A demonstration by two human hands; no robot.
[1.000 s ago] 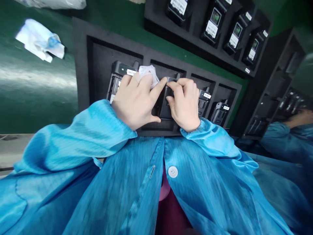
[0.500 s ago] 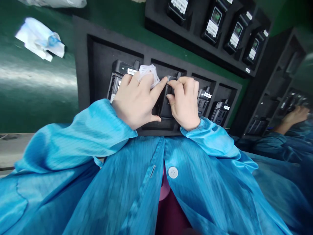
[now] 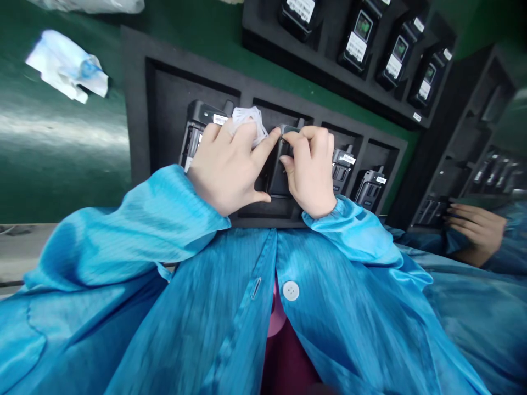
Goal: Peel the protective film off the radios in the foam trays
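Observation:
My left hand (image 3: 226, 164) lies over the left part of a black foam tray, thumb stretched out. A bundle of thin white strips (image 3: 250, 122) is tucked between its fingers, and its index fingertip touches the top end of a black two-way radio (image 3: 280, 178). My right hand (image 3: 312, 170) is curled at the same end of this radio, fingertips close together; anything small in them is hidden. Partly under my left hand sits another radio (image 3: 208, 113) with a white label. Right of my right hand, two labelled radios (image 3: 341, 164) (image 3: 369, 189) lie in their compartments.
The foam tray (image 3: 135, 109) rests on a green table (image 3: 82, 164). Behind it, a second tray (image 3: 329, 74) holds several radios with screens and labels. A crumpled white-blue wrapper (image 3: 68, 63) lies at left. At right, a co-worker's hand (image 3: 477, 227) is beside another black tray (image 3: 440, 142).
My hands stay nearly where they were, at the top of the radio. The co-worker's hand has come left and lower, nearer to me.

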